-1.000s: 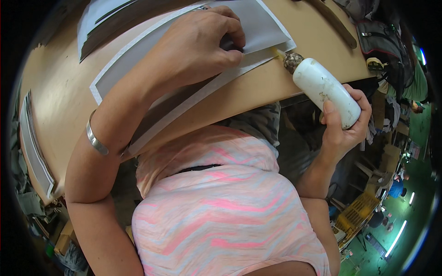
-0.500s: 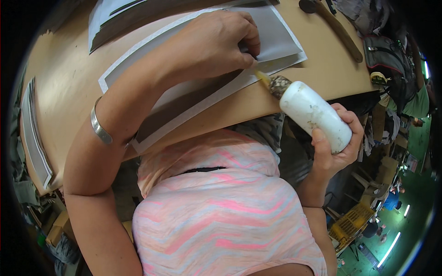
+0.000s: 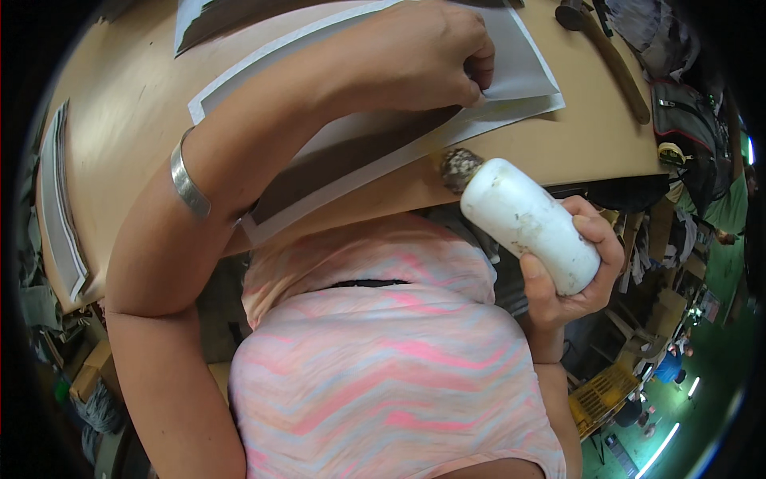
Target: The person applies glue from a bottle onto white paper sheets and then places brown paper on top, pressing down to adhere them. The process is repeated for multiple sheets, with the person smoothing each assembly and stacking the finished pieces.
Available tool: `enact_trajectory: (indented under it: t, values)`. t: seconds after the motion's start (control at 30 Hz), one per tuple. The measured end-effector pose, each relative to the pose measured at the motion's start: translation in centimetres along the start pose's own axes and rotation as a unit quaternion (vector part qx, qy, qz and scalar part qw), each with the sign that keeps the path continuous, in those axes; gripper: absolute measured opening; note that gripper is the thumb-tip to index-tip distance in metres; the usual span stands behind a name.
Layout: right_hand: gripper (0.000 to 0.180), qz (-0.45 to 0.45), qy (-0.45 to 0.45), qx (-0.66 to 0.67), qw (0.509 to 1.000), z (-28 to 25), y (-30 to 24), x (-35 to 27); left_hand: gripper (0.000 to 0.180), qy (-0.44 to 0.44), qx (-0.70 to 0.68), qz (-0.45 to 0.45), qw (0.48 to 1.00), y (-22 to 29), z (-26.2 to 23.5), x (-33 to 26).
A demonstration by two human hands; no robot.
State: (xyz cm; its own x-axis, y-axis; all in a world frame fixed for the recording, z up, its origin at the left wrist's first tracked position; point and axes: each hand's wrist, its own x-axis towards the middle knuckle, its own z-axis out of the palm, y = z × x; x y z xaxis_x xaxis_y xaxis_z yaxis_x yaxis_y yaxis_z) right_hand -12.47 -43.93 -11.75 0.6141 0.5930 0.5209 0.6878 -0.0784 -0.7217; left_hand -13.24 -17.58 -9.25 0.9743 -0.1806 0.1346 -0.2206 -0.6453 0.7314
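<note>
My right hand [image 3: 578,267] is wrapped round a white plastic glue bottle [image 3: 531,223]. The bottle is tilted, its crusted, speckled neck [image 3: 461,170] pointing up and left, just off the table's front edge. My left hand [image 3: 435,60] reaches across a grey sheet with a white border [image 3: 351,180]. Its fingers are curled, with thumb and finger pinching at the sheet's near right edge, where a flap lifts slightly. Part of the sheet lies hidden under my left forearm. A faint yellowish smear shows on the white border near the thumb.
A hammer [image 3: 610,68] with a wooden handle lies at the table's far right. Stacked sheets [image 3: 64,199] rest along the left edge, and another stack [image 3: 231,24] is at the back. A grey bag [image 3: 682,120] sits beyond the right edge. A yellow crate [image 3: 602,399] stands lower right.
The bottle has drawn back from the sheet's edge, down and left, with my right hand. My left hand stays at the same edge. The whole view has shifted slightly.
</note>
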Motion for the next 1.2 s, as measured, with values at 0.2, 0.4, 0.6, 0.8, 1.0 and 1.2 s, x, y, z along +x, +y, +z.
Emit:
enact_trajectory:
  t: [0.2,0.4,0.6,0.8,1.0,1.2]
  values:
    - [0.059,-0.022,-0.076,0.024,0.997,0.8,-0.7,0.3,0.017,0.014,-0.015,-0.007,1.0,-1.8,1.0,1.0]
    - [0.062,-0.034,-0.128,0.017,0.991,1.5,-1.2,0.8,0.017,0.023,-0.01,0.018,1.0,-1.5,0.5,0.6]
    - [0.062,-0.056,-0.174,0.014,0.983,2.3,-2.4,1.9,0.017,0.016,-0.002,0.012,1.0,-1.5,0.1,1.1]
    - [0.066,-0.089,-0.227,0.01,0.97,3.8,-3.3,2.8,0.017,0.053,0.057,0.013,0.997,-2.0,1.3,1.0]
    - [0.069,-0.099,-0.254,0.055,0.96,4.8,-3.6,3.6,0.017,0.003,0.02,-0.003,1.0,-1.6,0.2,1.3]
    - [0.057,0.223,-0.093,0.349,0.905,4.1,-0.4,2.1,0.021,-0.057,0.033,-0.056,0.996,-1.6,0.9,1.6]
